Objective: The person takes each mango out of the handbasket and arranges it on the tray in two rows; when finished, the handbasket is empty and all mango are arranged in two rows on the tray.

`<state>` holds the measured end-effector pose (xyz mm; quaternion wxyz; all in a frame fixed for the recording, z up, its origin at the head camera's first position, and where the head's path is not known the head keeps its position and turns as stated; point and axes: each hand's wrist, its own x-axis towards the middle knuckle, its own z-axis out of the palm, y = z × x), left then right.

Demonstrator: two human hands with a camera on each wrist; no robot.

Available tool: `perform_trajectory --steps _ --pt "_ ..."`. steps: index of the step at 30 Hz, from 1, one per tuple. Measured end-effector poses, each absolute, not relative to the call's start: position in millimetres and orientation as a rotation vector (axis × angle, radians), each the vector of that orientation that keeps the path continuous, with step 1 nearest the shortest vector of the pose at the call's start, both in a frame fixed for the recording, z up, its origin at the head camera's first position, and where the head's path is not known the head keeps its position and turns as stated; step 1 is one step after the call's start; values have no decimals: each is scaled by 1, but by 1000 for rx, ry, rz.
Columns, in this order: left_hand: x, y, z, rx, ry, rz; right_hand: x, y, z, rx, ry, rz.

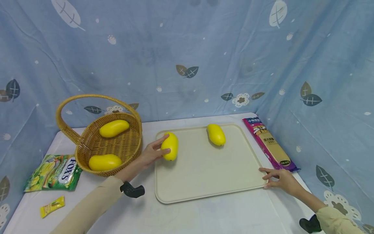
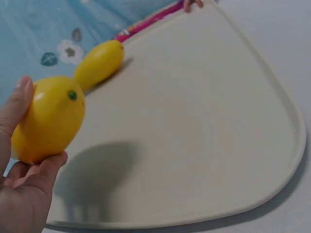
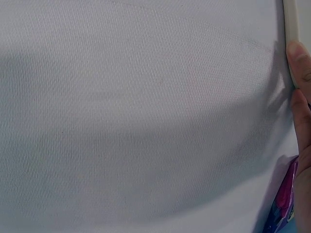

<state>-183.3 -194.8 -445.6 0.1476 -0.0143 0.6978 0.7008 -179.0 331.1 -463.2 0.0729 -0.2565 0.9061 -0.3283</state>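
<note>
My left hand (image 1: 152,152) grips a smooth yellow mango (image 1: 171,146) between thumb and fingers, above the left part of a beige tray (image 1: 204,175). In the left wrist view this mango (image 2: 51,116) shows a green stem spot, and its shadow falls on the tray below. A second mango (image 1: 216,135) lies on the tray near the far edge. At the tray's right rim my right hand (image 1: 281,180) pinches the edge near the front corner. Two more mangoes, one at the back (image 1: 114,128) and one at the front (image 1: 105,162), lie in a wicker basket (image 1: 137,130).
Left of the basket lies a green FOX'S candy bag (image 1: 55,172), with a small yellow wrapped candy (image 1: 52,206) in front. A purple noodle packet (image 1: 270,143) lies along the tray's right side. Blue patterned cloth (image 1: 187,39) walls the back and sides of the white table.
</note>
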Motion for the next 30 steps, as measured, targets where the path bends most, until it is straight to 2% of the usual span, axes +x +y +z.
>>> perform_trajectory --steps 9,16,30 --pt "-202 -176 -462 -3 2015 2025 -178 332 -464 -786 2704 -1038" --pt "-217 -162 -465 -70 2023 2030 -178 332 -464 -739 2713 -1003" --pt "-247 -134 -472 -8 2188 1992 -179 332 -466 -741 2716 -976"
